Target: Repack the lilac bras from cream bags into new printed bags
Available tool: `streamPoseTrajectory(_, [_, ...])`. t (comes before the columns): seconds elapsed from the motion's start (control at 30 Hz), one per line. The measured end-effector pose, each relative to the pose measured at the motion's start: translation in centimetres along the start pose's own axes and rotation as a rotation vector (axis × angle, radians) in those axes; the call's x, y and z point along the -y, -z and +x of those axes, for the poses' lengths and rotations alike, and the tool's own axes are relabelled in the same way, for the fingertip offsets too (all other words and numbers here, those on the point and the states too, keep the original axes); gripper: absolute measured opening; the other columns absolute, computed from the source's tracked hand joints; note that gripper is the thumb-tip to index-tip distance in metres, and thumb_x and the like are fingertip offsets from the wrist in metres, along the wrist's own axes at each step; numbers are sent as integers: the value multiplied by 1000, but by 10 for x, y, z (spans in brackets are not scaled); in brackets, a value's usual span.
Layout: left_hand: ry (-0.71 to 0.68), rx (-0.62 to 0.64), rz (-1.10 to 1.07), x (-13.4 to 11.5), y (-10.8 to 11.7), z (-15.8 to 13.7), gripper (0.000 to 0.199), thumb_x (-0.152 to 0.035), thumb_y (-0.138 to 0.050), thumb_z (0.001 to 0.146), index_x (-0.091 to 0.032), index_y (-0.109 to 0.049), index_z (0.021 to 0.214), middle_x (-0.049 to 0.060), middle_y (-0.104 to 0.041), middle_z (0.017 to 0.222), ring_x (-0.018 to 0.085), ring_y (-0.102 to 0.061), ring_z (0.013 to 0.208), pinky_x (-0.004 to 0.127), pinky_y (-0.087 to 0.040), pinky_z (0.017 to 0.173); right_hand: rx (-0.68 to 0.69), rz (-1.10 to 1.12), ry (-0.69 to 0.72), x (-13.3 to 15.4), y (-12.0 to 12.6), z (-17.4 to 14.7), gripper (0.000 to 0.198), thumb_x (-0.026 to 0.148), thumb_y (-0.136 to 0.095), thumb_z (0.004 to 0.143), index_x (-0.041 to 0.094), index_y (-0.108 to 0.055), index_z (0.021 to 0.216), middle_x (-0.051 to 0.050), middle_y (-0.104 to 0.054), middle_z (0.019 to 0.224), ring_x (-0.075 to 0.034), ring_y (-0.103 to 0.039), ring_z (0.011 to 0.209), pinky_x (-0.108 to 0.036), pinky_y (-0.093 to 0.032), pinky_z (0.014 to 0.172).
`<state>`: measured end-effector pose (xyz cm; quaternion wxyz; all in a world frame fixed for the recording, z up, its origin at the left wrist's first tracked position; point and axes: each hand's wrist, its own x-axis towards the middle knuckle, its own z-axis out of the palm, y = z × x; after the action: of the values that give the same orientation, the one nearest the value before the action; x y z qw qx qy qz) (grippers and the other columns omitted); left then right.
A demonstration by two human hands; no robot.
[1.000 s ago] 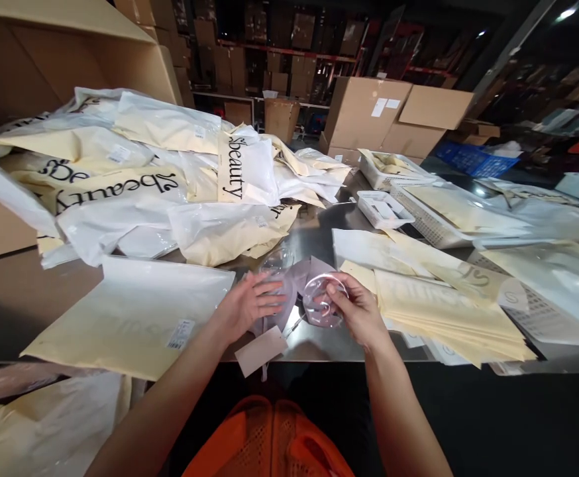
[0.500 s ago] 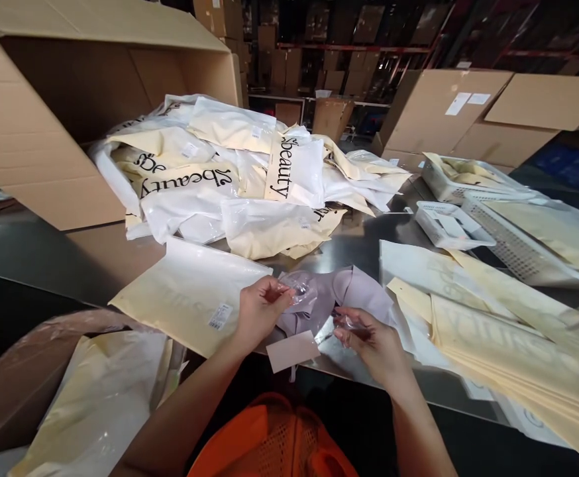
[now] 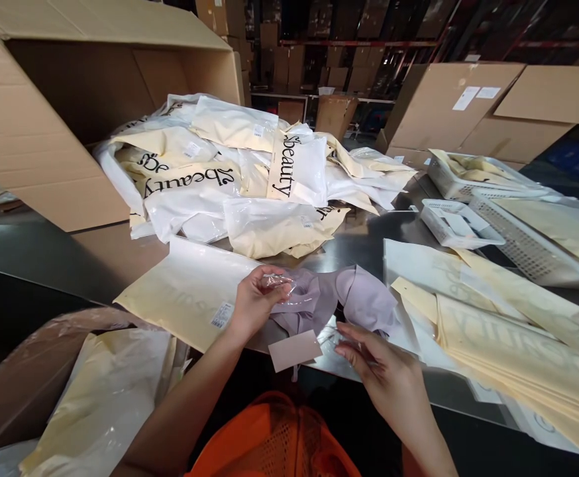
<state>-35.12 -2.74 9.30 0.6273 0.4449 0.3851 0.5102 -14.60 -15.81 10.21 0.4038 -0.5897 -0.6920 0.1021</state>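
Observation:
A lavender bra with rounded cups lies on the metal table in front of me. My left hand pinches crumpled clear plastic over the bra's left side. My right hand is at the near right of the bra, thumb and forefinger apart. Just off those fingertips is a small shiny clear piece; whether they touch it I cannot tell. Between my hands a blank pale pink card overhangs the table edge. Partly behind my left hand, a cream and white bag with a barcode label lies flat.
Packed "beauty" bags spill from a large carton at back left. On the right lie stacked cream bags, with white baskets behind them. A lined box of bags stands at lower left.
My right hand's fingers have spread and drawn back to the right from the small clear plastic. The left hand has shifted slightly left, still pinching its crumpled plastic.

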Motion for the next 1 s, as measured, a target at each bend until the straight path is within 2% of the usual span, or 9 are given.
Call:
streamPoseTrajectory(0.2, [-119,-44,102,14,2,1,34,-31,-83,67,-19,-63,91,7,-75,90,21,-70,89,26,-53,71,-16,-4,-20,-2,-4,0,22,27,-63,90,23,-68,111,0,-75,102,-17,-74,79,-20,-61,65])
streamPoseTrajectory(0.33, [-169,-114,198,22,5,3,30,-33,-80,70,-21,-62,91,9,-75,99,24,-70,97,31,-55,79,10,25,-67,1,-5,1,22,29,-63,89,24,-69,110,0,-75,101,-16,-74,75,-21,-59,63])
streamPoseTrajectory(0.47, [-222,-120,303,18,8,0,21,-34,-73,77,-21,-62,88,8,-76,95,24,-69,101,34,-54,88,21,56,-187,0,1,2,23,35,-65,87,26,-70,107,0,-76,97,-17,-74,74,-23,-58,62])
streamPoseTrajectory(0.53, [-218,-102,347,10,9,-4,20,-35,-71,79,-22,-61,89,7,-76,96,23,-71,95,33,-57,82,54,112,-297,-5,4,2,27,40,-68,84,26,-70,108,-1,-76,98,-18,-73,74,-25,-58,63])
streamPoseTrajectory(0.6, [-190,-94,375,0,9,-9,22,-37,-71,78,-22,-62,90,6,-75,99,22,-73,80,31,-59,69,107,202,-407,-10,6,3,37,45,-70,79,26,-68,112,-3,-75,103,-20,-73,75,-27,-58,64])
streamPoseTrajectory(0.7, [-139,-99,417,-10,7,-15,23,-39,-71,77,-23,-64,90,3,-75,97,19,-71,64,28,-58,52,131,237,-481,-17,3,6,44,48,-73,75,25,-69,112,-5,-75,99,-22,-73,75,-29,-58,64])
streamPoseTrajectory(0.77, [-172,-121,494,-14,5,-20,18,-37,-70,78,-24,-66,90,0,-75,85,18,-70,60,26,-56,51,106,192,-472,-19,-2,10,40,48,-72,74,24,-71,105,-5,-76,91,-23,-72,73,-30,-57,65])
streamPoseTrajectory(0.83, [-262,-148,604,-16,2,-25,12,-33,-69,80,-25,-69,89,-3,-73,76,16,-69,58,23,-54,53,80,153,-460,-19,-8,15,37,48,-71,73,23,-72,101,-5,-75,87,-23,-72,71,-31,-56,64])
streamPoseTrajectory(1.0, [-418,-157,749,-20,1,-39,9,-28,-66,84,-28,-71,91,-5,-73,74,15,-71,62,21,-51,58,61,121,-478,-21,-20,24,37,46,-70,74,19,-69,99,-6,-73,81,-22,-69,65,-31,-53,61])
